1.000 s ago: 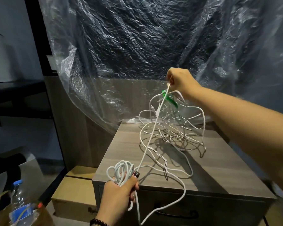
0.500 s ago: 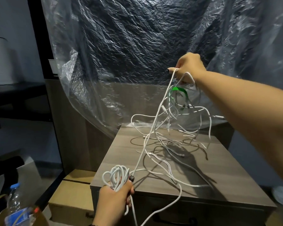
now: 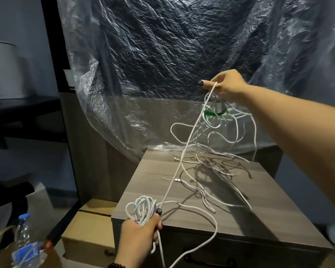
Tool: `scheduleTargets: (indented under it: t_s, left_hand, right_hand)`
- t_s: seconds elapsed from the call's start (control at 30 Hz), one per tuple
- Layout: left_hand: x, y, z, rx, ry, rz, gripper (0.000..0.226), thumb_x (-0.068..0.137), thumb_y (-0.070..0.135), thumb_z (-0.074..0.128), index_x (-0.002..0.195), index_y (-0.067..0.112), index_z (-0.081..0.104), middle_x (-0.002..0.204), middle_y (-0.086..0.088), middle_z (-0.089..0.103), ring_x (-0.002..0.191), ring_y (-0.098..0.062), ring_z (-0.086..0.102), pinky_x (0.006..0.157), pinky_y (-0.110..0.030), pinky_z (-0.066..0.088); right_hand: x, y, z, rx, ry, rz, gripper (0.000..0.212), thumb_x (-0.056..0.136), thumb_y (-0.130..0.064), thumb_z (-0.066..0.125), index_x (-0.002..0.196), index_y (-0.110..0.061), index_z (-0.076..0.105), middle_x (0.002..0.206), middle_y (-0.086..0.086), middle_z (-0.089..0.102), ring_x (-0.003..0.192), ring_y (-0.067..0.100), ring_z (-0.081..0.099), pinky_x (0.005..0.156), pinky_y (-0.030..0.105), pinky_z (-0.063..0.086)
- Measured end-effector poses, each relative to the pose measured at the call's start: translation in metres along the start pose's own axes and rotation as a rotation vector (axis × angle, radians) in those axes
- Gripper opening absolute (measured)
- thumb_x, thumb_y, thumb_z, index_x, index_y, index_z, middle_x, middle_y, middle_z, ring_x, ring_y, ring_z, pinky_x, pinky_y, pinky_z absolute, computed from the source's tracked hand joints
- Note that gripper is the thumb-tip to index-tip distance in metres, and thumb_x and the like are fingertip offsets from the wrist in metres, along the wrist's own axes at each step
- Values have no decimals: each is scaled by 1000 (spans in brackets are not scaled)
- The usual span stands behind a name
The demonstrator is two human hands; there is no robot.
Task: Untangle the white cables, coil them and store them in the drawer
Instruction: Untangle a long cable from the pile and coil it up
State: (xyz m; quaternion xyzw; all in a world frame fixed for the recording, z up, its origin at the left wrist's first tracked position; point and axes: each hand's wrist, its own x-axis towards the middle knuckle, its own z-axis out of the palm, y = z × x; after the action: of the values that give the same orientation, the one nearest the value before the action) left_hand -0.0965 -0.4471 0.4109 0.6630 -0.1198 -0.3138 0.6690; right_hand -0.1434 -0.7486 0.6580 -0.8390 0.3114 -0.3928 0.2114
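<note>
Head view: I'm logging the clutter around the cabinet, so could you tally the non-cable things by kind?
Plastic water bottle: 1
Cardboard box: 1
Clear plastic sheet: 1
Wooden drawer cabinet: 1
Green tie in the tangle: 1
Total: 5

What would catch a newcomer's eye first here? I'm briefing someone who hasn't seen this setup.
Probably the taut white cable running diagonally from the raised right hand down to the left hand, which grips a small coil at the cabinet's front left corner. Next, the tangle of white cables hanging under the right hand and trailing onto the cabinet top, against crinkled plastic sheeting behind.
</note>
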Motion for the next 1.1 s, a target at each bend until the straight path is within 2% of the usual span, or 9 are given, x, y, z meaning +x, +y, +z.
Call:
scheduleTargets:
  t_s: [0.07, 0.13, 0.2, 0.33, 0.43, 0.83, 0.93, 1.03, 1.1]
  left_hand:
    - [-1, 0, 1, -5, -9, -1, 24, 87, 1, 63, 64, -2, 69, 49, -11, 57, 41, -15, 46, 38, -21, 41]
    - [-3, 0, 3, 14, -22, 2, 25, 87, 2, 63, 63, -1, 68, 48, -10, 56, 41, -15, 46, 38, -21, 41]
    - [-5, 1, 3, 36, -26, 5, 27, 87, 3, 63, 60, 0, 68, 48, -10, 56, 41, -14, 46, 39, -22, 41]
    - [-7, 2, 3, 44, -30, 7, 29, 87, 4, 63, 59, -1, 67, 48, -11, 54, 38, -13, 46, 39, -21, 41]
    - [-9, 2, 5, 42, -50, 2, 32, 87, 4, 64, 55, 0, 68, 53, -15, 55, 40, -15, 47, 43, -24, 42]
    - [-9, 2, 5, 7, -50, -13, 17, 88, 5, 62, 75, -2, 71, 54, -10, 60, 39, -11, 46, 41, -21, 40]
    - [-10, 2, 6, 31, -53, -10, 20, 88, 6, 62, 72, -4, 69, 49, -7, 57, 36, -10, 45, 37, -19, 38]
    - [-10, 3, 7, 36, -58, -13, 22, 88, 5, 62, 69, -4, 68, 48, -7, 55, 35, -10, 45, 37, -19, 38]
    - [-10, 2, 8, 39, -54, -10, 23, 87, 5, 63, 66, -3, 68, 48, -8, 55, 36, -10, 46, 38, -20, 39]
  right_hand:
    - [-1, -2, 3, 47, 114, -56, 38, 77, -48, 76, 90, -13, 73, 78, 7, 66, 66, 17, 56, 60, 26, 47]
    - [-2, 0, 2, -47, 167, -58, 28, 82, -37, 74, 93, -11, 73, 85, 7, 67, 79, 19, 60, 72, 28, 47]
    - [-3, 10, 5, -137, 41, 37, 16, 79, -16, 76, 91, -4, 73, 88, 11, 72, 84, 20, 67, 79, 31, 55]
    - [-27, 36, 26, -169, -358, 233, 13, 83, 10, 61, 74, 2, 67, 70, 19, 67, 50, 15, 67, 50, 29, 59]
    - [-46, 50, 48, -44, -486, 254, 20, 84, 16, 56, 72, 2, 65, 69, 20, 65, 54, 21, 67, 62, 32, 61]
    - [-70, 93, 76, -334, -404, 161, 16, 85, -4, 62, 76, -11, 73, 67, 5, 65, 57, 13, 58, 55, 21, 47]
    - [-54, 86, 57, -318, -262, 78, 13, 86, 2, 61, 88, -3, 73, 79, 11, 69, 60, 17, 65, 59, 25, 53]
    - [-39, 70, 37, -208, -133, -8, 17, 87, 6, 59, 81, -6, 69, 80, 14, 68, 45, 8, 63, 43, 15, 50]
    - [-29, 59, 24, -169, -65, -65, 19, 87, 5, 59, 80, -10, 69, 80, 14, 68, 54, 18, 68, 41, 13, 48]
